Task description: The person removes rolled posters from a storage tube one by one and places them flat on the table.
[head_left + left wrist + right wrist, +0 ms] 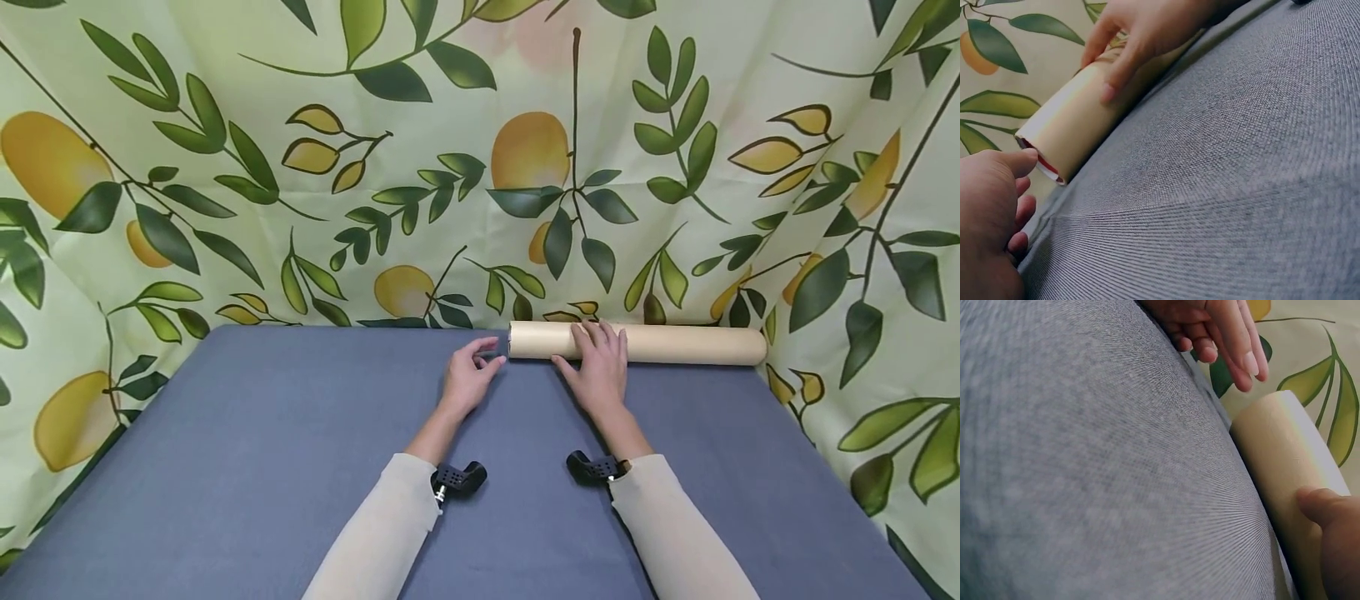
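A long tan cardboard tube lies along the back edge of the table. Its left end faces my left hand and shows red and white inside a thin rim. My right hand grips the tube near that end, with the thumb on the front side and the fingers over the top. Just left of the tube's end, my left hand hovers with loosely bent fingers and holds nothing. A small gap separates it from the tube in the head and right wrist views.
Grey-blue cloth covers the table. Behind the table and at its sides hangs a curtain printed with leaves and yellow fruit; the tube lies close against it. A black wrist camera sits on each wrist.
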A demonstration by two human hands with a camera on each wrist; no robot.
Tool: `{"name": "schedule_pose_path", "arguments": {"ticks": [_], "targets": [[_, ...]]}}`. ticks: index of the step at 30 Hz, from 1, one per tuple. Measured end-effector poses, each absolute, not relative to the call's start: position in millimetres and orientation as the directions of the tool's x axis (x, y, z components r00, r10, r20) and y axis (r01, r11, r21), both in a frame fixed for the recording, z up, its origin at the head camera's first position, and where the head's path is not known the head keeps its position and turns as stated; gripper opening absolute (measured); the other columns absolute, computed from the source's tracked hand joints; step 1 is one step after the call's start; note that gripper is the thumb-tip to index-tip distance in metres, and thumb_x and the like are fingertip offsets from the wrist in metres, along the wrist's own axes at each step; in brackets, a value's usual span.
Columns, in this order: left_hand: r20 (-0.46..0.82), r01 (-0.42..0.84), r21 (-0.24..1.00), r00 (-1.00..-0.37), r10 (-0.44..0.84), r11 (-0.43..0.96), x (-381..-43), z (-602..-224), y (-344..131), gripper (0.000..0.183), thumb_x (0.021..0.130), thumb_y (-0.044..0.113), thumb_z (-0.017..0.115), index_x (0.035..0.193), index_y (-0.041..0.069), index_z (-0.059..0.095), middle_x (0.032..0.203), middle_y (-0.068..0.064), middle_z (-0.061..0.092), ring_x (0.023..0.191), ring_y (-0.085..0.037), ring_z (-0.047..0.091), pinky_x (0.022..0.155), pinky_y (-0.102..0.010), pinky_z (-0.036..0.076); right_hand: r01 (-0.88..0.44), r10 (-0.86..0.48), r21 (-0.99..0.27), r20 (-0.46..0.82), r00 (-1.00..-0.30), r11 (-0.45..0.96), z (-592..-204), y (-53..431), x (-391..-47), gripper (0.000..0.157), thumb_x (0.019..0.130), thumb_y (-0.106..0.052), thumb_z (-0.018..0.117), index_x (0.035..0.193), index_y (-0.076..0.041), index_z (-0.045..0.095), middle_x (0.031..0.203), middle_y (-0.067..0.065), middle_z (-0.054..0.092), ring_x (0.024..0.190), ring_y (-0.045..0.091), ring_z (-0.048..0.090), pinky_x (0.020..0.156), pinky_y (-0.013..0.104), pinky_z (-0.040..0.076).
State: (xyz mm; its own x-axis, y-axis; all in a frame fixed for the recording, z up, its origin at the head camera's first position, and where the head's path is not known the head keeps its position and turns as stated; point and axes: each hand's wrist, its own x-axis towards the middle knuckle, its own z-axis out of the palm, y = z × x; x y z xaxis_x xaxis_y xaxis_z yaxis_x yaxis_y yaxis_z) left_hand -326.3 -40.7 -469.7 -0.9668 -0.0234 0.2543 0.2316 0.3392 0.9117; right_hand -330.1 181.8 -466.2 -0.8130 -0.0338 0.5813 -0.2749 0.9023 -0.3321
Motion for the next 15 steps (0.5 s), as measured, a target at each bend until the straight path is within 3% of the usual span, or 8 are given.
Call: {"name": "schedule_pose_path", "arguments": {"ticks": [6, 15], "targets": [[0.239, 0.214, 0.918, -0.970, -0.034, 0.334, -325.8, -472.7, -41.1, 0.034, 0.093, 0.018, 0.074, 0.126, 0.010, 0.070, 0.121, -0.008, 0.074, 0.066, -0.003, 0.053, 0.056, -0.017, 0.040, -0.347, -0.054, -0.352, 0.631, -0.774, 0.869, -466.3, 181.3, -326.9, 0.059, 0.080, -0.029, 0.086, 0.129, -0.003, 0.067, 0.134, 0.019, 0.061, 0.132, 0.039, 0.051, 0.122, 0.058, 0.026], [0.210, 0.193, 0.918, -0.978, -0.012, 0.348, -331.3, -470.6, -42.6, 0.035, 0.094, 0.022, 0.073, 0.127, 0.010, 0.070, 0.122, -0.009, 0.074, 0.074, -0.007, 0.057, 0.062, -0.020, 0.043, -0.467, -0.108, -0.323, 0.718, -0.688, 0.823, -466.1, 180.6, -328.6, 0.048, 0.075, -0.026, 0.090, 0.116, -0.006, 0.074, 0.124, 0.016, 0.068, 0.120, 0.038, 0.058, 0.112, 0.053, 0.038]]}}
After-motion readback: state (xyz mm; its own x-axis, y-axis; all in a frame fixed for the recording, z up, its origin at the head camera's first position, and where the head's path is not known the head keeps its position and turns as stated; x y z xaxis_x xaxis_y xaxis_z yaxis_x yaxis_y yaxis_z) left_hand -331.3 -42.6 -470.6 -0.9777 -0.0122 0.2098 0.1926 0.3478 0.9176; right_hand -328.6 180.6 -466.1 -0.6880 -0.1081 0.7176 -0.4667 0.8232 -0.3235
